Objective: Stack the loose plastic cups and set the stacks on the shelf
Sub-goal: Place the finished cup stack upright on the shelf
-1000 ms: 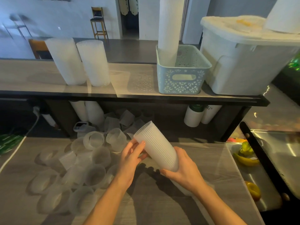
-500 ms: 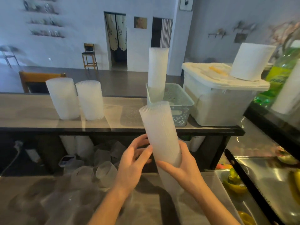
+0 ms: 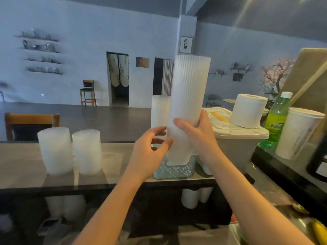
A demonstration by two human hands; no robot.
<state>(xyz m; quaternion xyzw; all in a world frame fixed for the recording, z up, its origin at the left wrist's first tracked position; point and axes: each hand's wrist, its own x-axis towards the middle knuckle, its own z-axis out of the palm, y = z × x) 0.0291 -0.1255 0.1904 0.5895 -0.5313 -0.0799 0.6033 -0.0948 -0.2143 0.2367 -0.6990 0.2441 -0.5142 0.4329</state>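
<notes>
Gripping the tall cup stack upright, right hand fingers wrap its middle to lower it into the basket below, left hand loosely open beside as guide.

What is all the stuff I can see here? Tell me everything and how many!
tall cup stack: 1, frosted white, held upright over the basket
second cup stack: 1, frosted white, standing in the basket behind it
basket: 1, pale blue, on the shelf
short cup stacks: 2, frosted white, side by side at the shelf's left
shelf: 1, grey-brown top
storage bin: 1, white with lid, right of the basket
paper roll: 1, white, on the bin lid
bottle: 1, green, far right
paper cups: 1 stack, white, beside the bottle
chair: 1, wooden, by the far wall
left hand: open, beside the tall stack
right hand: grip round the tall stack
</notes>
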